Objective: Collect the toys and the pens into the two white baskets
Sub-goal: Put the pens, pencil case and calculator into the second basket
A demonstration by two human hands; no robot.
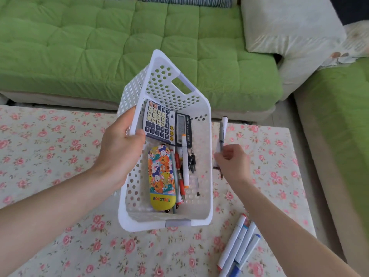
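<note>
Gripping the white perforated plastic basket's [202, 196] left rim, the left hand [119, 148] holds it over the floral-clothed table [60, 156]; the right hand [232, 164] pinches a grey pen [221, 136] beside its right rim.

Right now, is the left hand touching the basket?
Touching. The head view shows the left hand gripping the basket by its left wall, fingers and thumb closed over the rim.

Bright, even daylight with soft faint shadows, mild blur on the right hand [232, 161], and wide-angle bending at the edges.
</note>
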